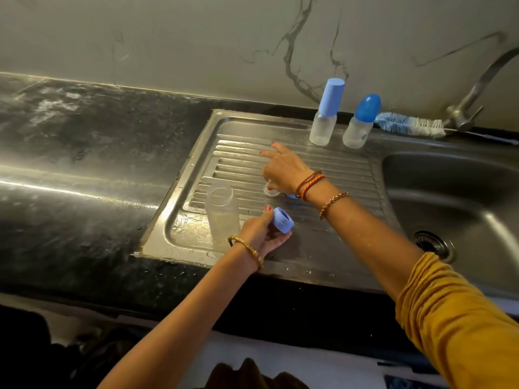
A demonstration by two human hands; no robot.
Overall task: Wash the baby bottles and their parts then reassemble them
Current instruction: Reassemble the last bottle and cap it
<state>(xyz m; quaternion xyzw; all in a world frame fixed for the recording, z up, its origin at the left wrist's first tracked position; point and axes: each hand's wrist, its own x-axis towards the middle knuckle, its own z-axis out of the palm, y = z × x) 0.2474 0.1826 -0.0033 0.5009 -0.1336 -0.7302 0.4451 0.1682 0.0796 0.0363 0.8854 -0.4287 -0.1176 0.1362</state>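
Note:
An open clear bottle (222, 211) stands upright on the steel draining board (323, 248). Just right of it, my left hand (262, 233) grips a light blue screw ring (283, 220). My right hand (283, 169) reaches over the ribbed part of the board, thumb and a finger pinching a clear teat (271, 191) that touches the board, the other fingers stretched out. A blue part (292, 195) peeks out under that wrist. Two assembled bottles stand at the back: one with a tall light blue cap (325, 113), one with a dark blue domed cap (361, 122).
A blue and white bottle brush (408, 124) lies along the back edge near the tap (463, 108). The sink basin (455, 209) with its drain (434, 244) is on the right. Wet dark stone counter (70, 164) stretches to the left.

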